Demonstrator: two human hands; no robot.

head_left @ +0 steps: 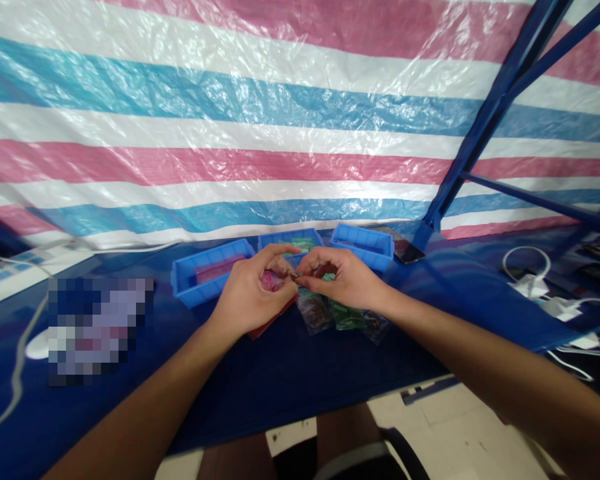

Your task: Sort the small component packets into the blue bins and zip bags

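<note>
Two bare hands meet over the middle of a dark blue table [260, 373]. The left hand [253, 293] is curled closed around a small bag of pink contents [271, 280], and the right hand [343, 277] pinches something tiny at the point where the fingertips of both hands touch; what it is cannot be made out. Several small clear bags [340, 313] with dark and green contents lie on the table just under and near the hands. Three blue plastic trays [207, 270] stand in a row just beyond the hands, in front of a striped pink, white and blue tarp [230, 133]. White cables and chargers [545, 293] lie at far right.
</note>
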